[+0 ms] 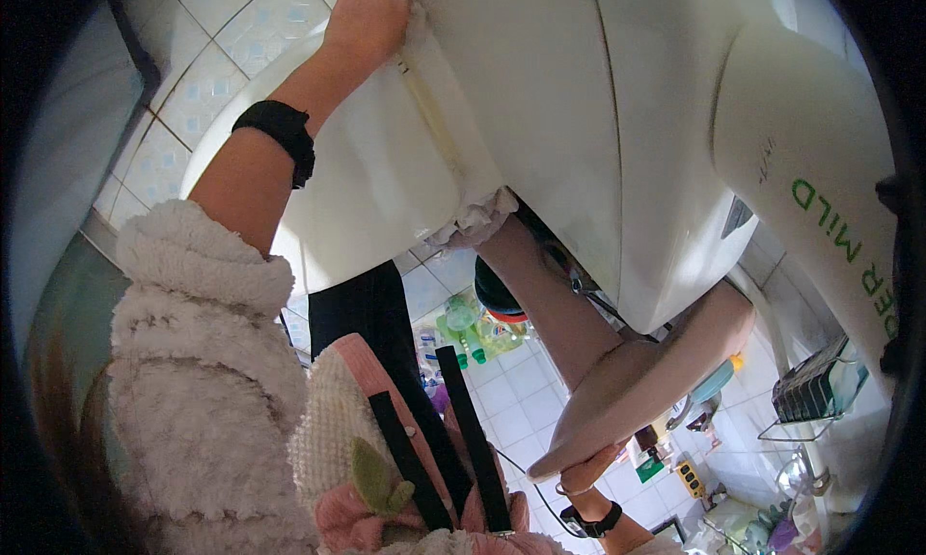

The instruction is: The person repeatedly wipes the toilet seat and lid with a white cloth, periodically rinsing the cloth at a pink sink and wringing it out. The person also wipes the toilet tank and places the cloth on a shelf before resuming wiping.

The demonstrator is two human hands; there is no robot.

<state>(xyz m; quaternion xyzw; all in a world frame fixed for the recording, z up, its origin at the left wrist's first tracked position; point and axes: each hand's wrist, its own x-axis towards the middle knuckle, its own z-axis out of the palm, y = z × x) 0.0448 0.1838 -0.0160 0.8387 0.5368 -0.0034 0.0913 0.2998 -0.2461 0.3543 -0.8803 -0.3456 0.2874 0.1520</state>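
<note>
My left hand [367, 18] is closed at the top, by the joint between a white rounded lid-like panel [347, 186] and a larger white panel [535, 106]. Whitish crumpled cloth-like material [414, 21] shows at its knuckles. Similar crumpled material [486, 213] bunches at the joint's lower end. Below that extends a smooth pinkish-beige object [571, 316] with a broad curved end; I cannot tell what it is. My right hand [589, 472], with a bracelet and black-strapped watch [593, 519], touches its lower edge. Some of its fingers are hidden behind that edge.
A white surface bearing green lettering [825, 211] curves along the right. A wire rack [806, 403] stands below it. Several bottles [463, 331] stand on white tiles. My fluffy sleeve [210, 381], knitted garment [354, 403] and black straps [470, 439] fill the foreground.
</note>
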